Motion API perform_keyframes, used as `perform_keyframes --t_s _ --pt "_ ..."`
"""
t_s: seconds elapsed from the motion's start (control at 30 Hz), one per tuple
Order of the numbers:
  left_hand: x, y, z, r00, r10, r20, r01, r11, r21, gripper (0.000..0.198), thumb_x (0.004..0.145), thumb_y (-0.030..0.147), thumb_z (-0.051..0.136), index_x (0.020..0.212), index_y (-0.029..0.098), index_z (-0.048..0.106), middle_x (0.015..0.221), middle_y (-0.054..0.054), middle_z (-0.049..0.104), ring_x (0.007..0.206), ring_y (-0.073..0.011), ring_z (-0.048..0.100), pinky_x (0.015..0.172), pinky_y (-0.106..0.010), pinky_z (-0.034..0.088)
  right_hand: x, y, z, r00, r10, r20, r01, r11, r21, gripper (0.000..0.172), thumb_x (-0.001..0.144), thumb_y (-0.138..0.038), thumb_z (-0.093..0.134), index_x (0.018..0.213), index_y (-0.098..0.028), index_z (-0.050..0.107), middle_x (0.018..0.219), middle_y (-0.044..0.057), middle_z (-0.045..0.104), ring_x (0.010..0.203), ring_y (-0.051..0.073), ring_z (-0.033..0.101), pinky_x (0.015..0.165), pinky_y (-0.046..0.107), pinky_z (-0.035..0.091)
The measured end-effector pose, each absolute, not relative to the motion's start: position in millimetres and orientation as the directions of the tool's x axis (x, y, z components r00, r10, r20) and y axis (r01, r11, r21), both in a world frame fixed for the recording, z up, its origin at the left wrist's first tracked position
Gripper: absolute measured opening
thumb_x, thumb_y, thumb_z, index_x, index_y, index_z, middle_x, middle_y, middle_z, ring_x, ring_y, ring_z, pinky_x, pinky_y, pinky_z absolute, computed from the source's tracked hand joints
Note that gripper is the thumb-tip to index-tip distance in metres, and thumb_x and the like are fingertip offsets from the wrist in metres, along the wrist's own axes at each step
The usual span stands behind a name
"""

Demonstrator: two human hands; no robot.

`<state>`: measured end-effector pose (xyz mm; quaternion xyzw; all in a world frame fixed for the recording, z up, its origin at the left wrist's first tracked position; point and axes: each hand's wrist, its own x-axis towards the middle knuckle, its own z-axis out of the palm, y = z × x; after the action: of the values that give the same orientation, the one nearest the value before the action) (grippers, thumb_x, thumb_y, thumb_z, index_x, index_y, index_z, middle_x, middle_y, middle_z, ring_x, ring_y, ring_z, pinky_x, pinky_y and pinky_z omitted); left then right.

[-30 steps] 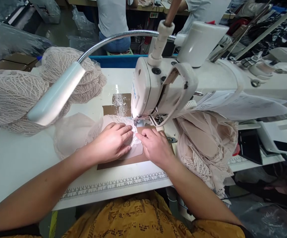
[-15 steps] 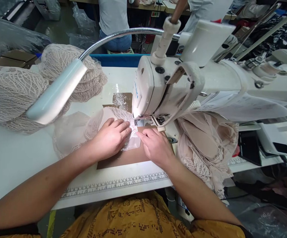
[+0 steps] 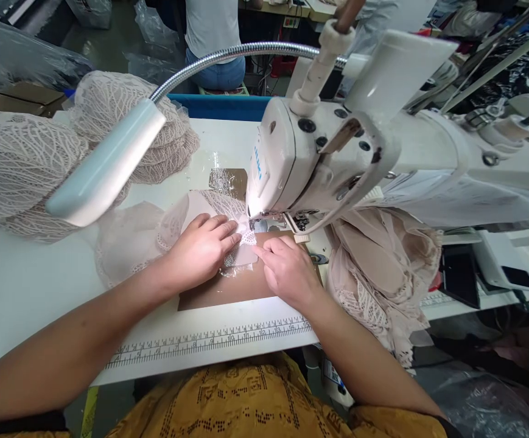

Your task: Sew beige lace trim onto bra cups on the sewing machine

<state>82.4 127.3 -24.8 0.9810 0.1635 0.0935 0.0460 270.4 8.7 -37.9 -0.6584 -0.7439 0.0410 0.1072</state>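
Observation:
A white sewing machine [image 3: 291,152] stands on a white table [image 3: 27,286]. Under its needle lies a pale beige lace piece [image 3: 221,207] on a brown patch of the table. My left hand [image 3: 203,249] lies flat on the lace, fingers stretched toward the needle. To the right of the needle, my right hand [image 3: 287,267] presses on the edge of the lace with its fingers together and slightly curled. Part of the lace is hidden under both hands.
Stacks of lace cups [image 3: 27,164] fill the table's far left. A gooseneck lamp [image 3: 104,164] hangs over them. A heap of beige lace pieces [image 3: 383,261] lies right of the machine. A ruler strip [image 3: 213,337] runs along the near edge. A seated person [image 3: 213,36] works behind.
The lace has moved away from me under the needle, with more of it now behind the presser foot. Both hands have followed it slightly forward.

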Motion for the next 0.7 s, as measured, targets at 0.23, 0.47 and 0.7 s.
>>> perform_keyframes --t_s 0.23,0.47,0.7 --pt "83 139 -33 0.912 0.360 0.199 0.340 -0.932 0.124 0.039 0.087 0.011 0.046 0.120 0.014 0.066 0.130 -0.016 0.061 0.121 -0.0349 0.052 0.095 -0.053 0.047 266 17 -35 -0.091 0.994 0.065 0.982 0.101 -0.157 0.046 0.089 -0.010 0.042 0.129 -0.020 0.063 0.094 0.007 0.065 0.079 0.020 0.049 0.071 0.033 0.037" --pt "82 146 -40 0.908 0.387 0.157 0.384 -0.922 0.051 0.041 0.089 0.014 0.046 0.128 0.011 0.059 0.134 -0.015 0.058 0.122 -0.0355 0.049 0.098 -0.050 0.046 266 22 -37 -0.069 0.996 0.059 0.985 0.078 -0.154 0.047 0.087 -0.013 0.045 0.130 -0.020 0.062 0.101 0.008 0.067 0.089 0.024 0.052 0.073 0.035 0.038" --pt "81 142 -37 0.886 0.427 0.183 0.427 -0.903 0.039 0.039 0.096 0.028 0.041 0.127 0.011 0.059 0.136 -0.016 0.055 0.124 -0.0349 0.048 0.098 -0.049 0.046 274 15 -26 -0.079 0.990 0.113 0.975 0.100 -0.197 0.043 0.091 -0.014 0.043 0.130 -0.020 0.061 0.111 0.006 0.069 0.092 0.021 0.056 0.077 0.032 0.041"
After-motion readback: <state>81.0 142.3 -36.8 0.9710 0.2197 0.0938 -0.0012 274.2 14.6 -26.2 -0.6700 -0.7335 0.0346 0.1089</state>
